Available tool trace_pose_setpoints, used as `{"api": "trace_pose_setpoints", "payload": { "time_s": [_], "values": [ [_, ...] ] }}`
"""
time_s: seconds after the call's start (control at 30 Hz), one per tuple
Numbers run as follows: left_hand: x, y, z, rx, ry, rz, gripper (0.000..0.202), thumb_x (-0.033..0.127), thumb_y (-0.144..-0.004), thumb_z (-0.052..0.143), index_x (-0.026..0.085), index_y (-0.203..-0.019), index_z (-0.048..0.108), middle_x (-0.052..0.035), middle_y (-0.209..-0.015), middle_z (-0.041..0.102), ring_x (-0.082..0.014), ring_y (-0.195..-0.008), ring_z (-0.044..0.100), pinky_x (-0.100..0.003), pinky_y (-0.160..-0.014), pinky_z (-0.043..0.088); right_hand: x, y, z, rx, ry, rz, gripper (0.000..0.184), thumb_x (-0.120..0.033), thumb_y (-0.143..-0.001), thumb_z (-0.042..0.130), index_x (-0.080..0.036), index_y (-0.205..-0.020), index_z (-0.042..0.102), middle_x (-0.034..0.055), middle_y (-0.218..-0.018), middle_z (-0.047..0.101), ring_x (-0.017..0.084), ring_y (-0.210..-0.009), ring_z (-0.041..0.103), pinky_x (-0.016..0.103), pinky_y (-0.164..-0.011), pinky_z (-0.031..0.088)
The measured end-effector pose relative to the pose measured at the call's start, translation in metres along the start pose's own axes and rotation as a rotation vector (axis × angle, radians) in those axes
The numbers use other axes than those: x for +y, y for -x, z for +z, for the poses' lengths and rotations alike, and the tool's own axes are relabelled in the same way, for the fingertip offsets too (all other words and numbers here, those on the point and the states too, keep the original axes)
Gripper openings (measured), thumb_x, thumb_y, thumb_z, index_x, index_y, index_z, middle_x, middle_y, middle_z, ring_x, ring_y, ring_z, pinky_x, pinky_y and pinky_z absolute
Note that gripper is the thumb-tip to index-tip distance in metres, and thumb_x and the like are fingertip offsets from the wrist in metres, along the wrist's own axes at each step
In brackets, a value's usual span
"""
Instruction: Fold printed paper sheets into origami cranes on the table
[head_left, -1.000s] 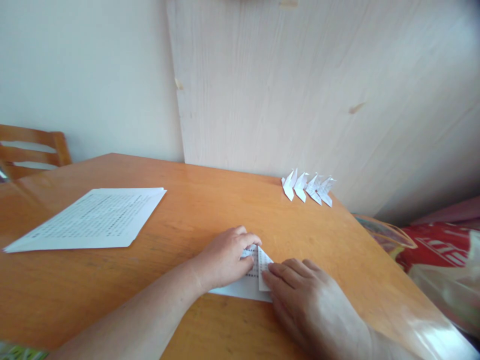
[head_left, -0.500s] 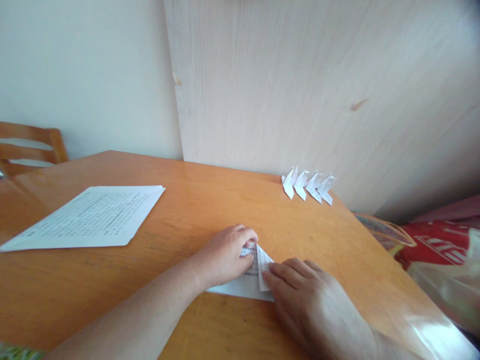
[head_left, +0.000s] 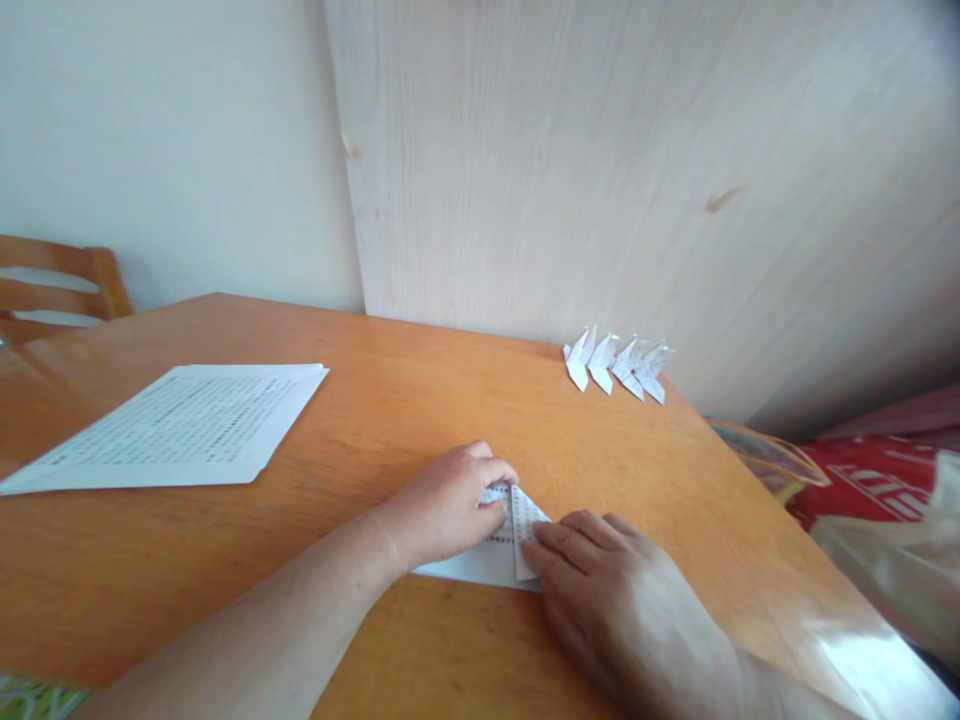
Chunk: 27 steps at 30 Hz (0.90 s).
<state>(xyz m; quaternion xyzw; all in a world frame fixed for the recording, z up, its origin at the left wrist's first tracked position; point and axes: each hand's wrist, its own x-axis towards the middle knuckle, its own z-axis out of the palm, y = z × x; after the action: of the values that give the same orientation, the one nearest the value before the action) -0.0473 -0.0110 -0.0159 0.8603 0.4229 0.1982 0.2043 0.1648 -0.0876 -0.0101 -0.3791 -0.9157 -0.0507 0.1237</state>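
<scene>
A printed sheet of paper (head_left: 480, 568) lies on the wooden table in front of me, one upper corner folded over into a narrow triangular flap. My left hand (head_left: 450, 505) is closed on the sheet's upper part, thumb and curled fingers at the tip of the fold; its fingers cover much of the print. Over the flap's right edge, my right hand (head_left: 615, 590) lies flat with fingers stretched out, pressing the paper against the table. The right side of the sheet is hidden under that hand.
A stack of printed sheets (head_left: 180, 425) lies on the left of the table (head_left: 405, 390). Several folded white paper pieces (head_left: 615, 365) stand in a row near the back right edge, by a pale wooden panel (head_left: 525, 170). A chair (head_left: 60, 285) is at far left, red bags (head_left: 870, 480) at right.
Both hands stay on the folded sheet, almost in the same place. The whole view has shifted very slightly; nothing was let go or taken up.
</scene>
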Motion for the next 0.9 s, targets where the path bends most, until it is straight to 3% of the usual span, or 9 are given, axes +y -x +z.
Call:
{"api": "trace_pose_setpoints", "payload": {
  "time_s": [0.9],
  "values": [
    [-0.0029, -0.0015, 0.0029, 0.010, -0.017, 0.016, 0.028, 0.018, -0.082, 0.058, 0.025, -0.106, 0.070, -0.0018, -0.099, 0.063, -0.0180, -0.093, 0.061, -0.028, -0.082, 0.047, -0.0034, 0.0004, -0.0010, -0.050, 0.010, -0.005, 0.012, -0.018, -0.090, 0.059, -0.020, -0.099, 0.066, 0.0044, -0.096, 0.069, 0.023, -0.084, 0.057, 0.037, -0.073, 0.044]
  ]
}}
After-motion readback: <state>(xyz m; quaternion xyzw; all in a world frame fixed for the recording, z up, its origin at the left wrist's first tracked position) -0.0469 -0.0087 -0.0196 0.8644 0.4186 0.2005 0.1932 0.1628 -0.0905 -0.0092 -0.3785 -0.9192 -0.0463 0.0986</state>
